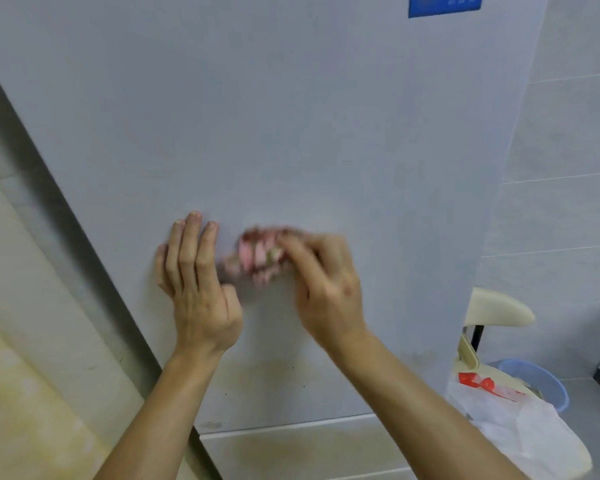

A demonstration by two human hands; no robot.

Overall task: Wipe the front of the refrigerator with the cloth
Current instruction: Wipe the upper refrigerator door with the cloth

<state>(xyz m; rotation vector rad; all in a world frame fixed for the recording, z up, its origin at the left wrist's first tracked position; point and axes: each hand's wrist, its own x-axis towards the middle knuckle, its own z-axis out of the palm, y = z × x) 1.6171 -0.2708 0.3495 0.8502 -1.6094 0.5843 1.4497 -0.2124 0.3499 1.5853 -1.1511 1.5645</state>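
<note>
Pink and bunched, the cloth (257,258) sits against the pale grey-white refrigerator door (291,133), low on the upper door and a little left of its middle. The right hand (326,289) grips it from the right, with the fingers curled over the top of the wad; both hand and cloth are blurred, so the exact hold of each finger cannot be told. The left hand (198,289) lies just beside the cloth on its left, released, with straight fingers pointing up and pressed flat on the door, near the door's left edge. Both forearms reach in from the near bottom of the view.

A blue label (444,5) is stuck at the far top of the door, cut off by the frame. Below the hands, brownish stains mark the door's lower part, and a seam separates it from the lower door (291,452), which is stained too.

To the right of the refrigerator stands a tiled wall (568,168). Near its foot are a cream-coloured seat (499,306), a light blue plastic basin (541,379) and a white plastic bag (520,431) with a red patch at its top.
</note>
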